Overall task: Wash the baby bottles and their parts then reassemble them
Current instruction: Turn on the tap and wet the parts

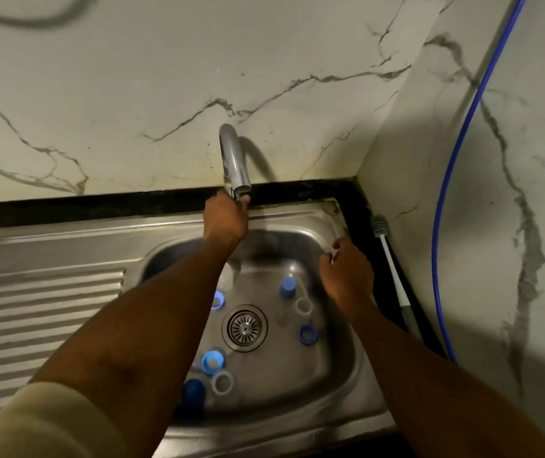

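Well, seen from your head camera, your left hand [226,214] gripped the base of the faucet [233,157] behind the steel sink [357,385], fingers curled round it. Your right hand [347,276] hung over the basin's right side, pinching a small pale part [332,254] too blurred to identify. Bottle pieces lay on the basin floor around the drain [244,328]. A blue cap [288,287], white ring [304,306] and blue collar [308,334] sat just beneath your right hand. A light blue collar [212,361], grey-white ring [223,382] and dark blue cap [193,393] lay beside your left forearm.
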`<state>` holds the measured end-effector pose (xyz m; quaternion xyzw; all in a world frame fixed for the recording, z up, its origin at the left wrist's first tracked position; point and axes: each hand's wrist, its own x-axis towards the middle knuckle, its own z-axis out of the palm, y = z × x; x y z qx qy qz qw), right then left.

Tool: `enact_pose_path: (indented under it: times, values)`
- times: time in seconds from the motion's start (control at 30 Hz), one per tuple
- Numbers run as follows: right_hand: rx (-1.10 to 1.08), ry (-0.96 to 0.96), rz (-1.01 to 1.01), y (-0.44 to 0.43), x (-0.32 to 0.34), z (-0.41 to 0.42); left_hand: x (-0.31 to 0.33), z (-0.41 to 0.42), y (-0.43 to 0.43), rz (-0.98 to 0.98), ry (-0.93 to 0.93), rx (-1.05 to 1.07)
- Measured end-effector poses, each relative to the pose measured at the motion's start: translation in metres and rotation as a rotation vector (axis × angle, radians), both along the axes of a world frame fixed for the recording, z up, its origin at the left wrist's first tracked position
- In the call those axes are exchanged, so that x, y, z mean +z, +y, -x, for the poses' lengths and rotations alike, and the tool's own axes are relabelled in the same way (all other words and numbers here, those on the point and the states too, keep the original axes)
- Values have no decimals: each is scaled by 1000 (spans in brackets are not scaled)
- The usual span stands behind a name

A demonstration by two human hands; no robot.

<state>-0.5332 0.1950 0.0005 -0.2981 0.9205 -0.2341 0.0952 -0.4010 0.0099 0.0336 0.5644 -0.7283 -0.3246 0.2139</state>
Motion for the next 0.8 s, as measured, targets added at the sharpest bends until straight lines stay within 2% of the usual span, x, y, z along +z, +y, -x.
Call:
enact_pose_path:
  times: [0.13,0.33,0.8]
  values:
    - [11,9,-4,-1,-4,-4,5,12,-9,-131,118,107]
    - [57,48,-34,3,-14,-14,12,10,-7,-134,162,166]
    - [69,52,-7,12,-26,-12,14,4,-5,-91,88,120]
